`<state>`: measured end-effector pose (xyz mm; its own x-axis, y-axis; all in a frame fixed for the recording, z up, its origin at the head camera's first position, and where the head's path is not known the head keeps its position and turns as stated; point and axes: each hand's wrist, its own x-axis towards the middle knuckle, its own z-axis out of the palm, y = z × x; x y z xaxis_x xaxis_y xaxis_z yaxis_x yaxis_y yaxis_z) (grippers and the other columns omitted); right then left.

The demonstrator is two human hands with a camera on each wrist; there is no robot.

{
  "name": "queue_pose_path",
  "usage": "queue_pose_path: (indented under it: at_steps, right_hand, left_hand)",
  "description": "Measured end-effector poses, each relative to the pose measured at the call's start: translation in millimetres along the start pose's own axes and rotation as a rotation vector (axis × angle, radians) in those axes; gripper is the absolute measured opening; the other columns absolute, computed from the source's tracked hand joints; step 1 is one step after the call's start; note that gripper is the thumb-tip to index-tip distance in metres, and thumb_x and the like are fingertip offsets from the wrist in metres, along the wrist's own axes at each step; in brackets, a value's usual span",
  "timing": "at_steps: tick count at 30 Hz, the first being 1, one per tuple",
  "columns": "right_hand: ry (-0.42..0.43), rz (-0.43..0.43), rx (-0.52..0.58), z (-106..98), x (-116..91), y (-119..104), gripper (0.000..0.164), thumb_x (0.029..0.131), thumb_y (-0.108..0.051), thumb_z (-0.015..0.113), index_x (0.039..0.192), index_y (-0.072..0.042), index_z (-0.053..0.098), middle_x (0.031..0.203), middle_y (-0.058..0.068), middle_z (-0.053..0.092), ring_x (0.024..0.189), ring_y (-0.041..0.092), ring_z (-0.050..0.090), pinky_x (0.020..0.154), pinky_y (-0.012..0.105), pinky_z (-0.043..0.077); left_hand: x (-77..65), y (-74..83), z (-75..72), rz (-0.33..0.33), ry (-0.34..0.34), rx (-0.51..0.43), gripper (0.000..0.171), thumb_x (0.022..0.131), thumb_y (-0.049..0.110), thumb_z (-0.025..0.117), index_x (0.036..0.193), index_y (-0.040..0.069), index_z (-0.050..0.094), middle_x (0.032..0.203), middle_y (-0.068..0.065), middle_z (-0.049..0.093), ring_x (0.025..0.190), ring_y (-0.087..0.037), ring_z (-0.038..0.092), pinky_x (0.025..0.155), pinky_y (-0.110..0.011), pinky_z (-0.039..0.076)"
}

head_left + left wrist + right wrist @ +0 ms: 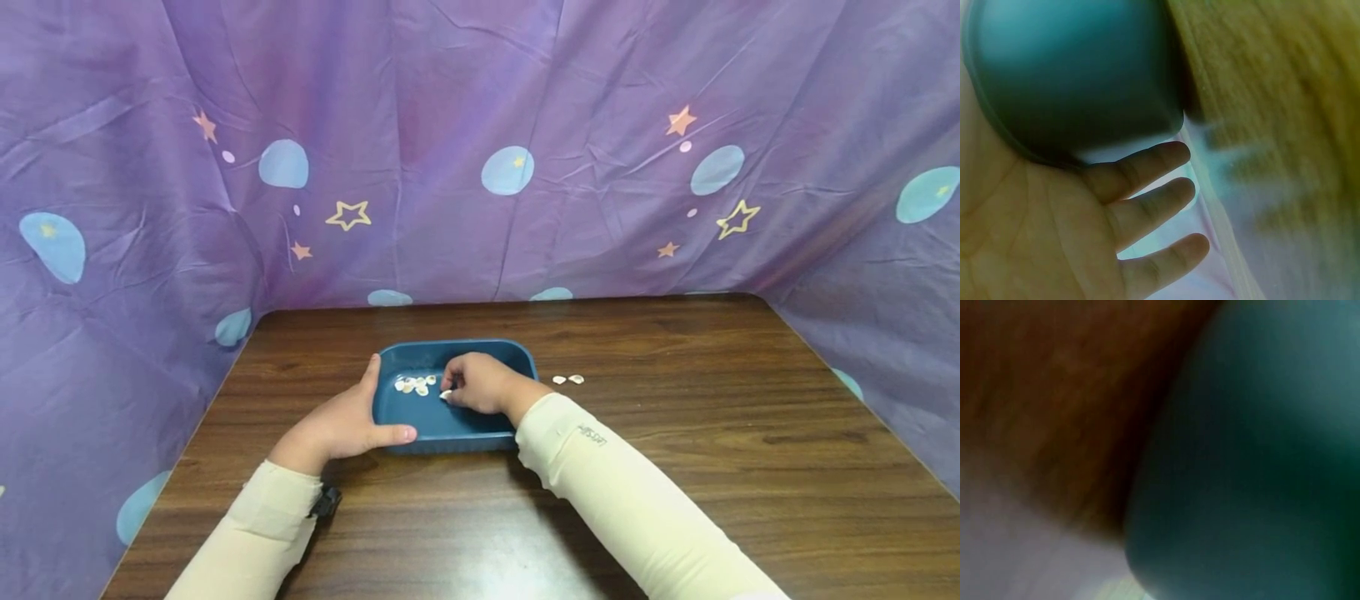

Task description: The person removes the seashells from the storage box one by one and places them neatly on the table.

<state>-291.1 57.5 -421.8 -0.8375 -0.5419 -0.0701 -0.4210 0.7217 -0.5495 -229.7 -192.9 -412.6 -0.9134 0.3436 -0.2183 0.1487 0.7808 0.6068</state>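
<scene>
The right hand [480, 383] pinched a shell [446, 395] inside the blue tub [457, 445], near other shells [422, 390]; a light grip seemed best, with the left hand [341, 423], spread against the tub's left end, steadying it.

Right sleeve [645, 500]: small dark lettering [592, 435] near wrist end, single short line running slantwise along forearm. Start looks like "Let's"; remainder too small and blurred to read surely. Only writing found in three views.
</scene>
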Motion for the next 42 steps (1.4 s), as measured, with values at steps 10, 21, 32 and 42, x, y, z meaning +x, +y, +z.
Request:
queue_pose_path:
  at_steps: [10,21,32,42]
  right_hand:
    - [0.095,-0.056,0.137,-3.5,0.1,2.0,0.005,0.095,-0.012,0.078,0.097,-0.010,0.074,0.071,-0.006,0.057,0.066,0.006,0.052,0.065,0.023,0.044]
    - [0.176,-0.068,0.265,-23.9,-10.1,-6.0,0.008,0.094,-0.013,0.077,0.101,-0.010,0.077,0.074,-0.005,0.054,0.069,0.008,0.049,0.065,0.023,0.043]
    - [0.223,-0.107,0.378,-53.6,-36.5,12.5,0.008,0.095,-0.006,0.075,0.102,-0.003,0.076,0.071,-0.003,0.051,0.063,0.010,0.046,0.056,0.022,0.039]
    - [0.311,-0.049,0.360,-79.5,-66.9,55.1,0.006,0.096,-0.004,0.073,0.101,-0.002,0.074,0.070,-0.001,0.052,0.056,0.008,0.045,0.048,0.022,0.038]
  left_hand:
    - [-0.5,1.0,0.1,0.003,0.003,0.016,0.138,0.087,0.064,0.078,0.165,-0.002,-0.014,0.165,-0.039,0.026,0.147,-0.050,0.042,0.118,-0.062,0.037]
    - [-2.4,3.5,-0.4,0.017,0.005,0.006,0.139,0.086,0.063,0.079,0.165,-0.003,-0.014,0.163,-0.040,0.028,0.145,-0.049,0.045,0.118,-0.062,0.038]
    - [-1.3,1.3,2.0,0.011,0.015,0.008,0.140,0.085,0.063,0.080,0.166,-0.001,-0.014,0.164,-0.039,0.028,0.146,-0.051,0.044,0.117,-0.063,0.038]
    - [-2.7,3.9,3.4,0.003,0.028,0.021,0.138,0.085,0.062,0.081,0.166,0.000,-0.012,0.164,-0.038,0.029,0.146,-0.050,0.043,0.118,-0.062,0.038]
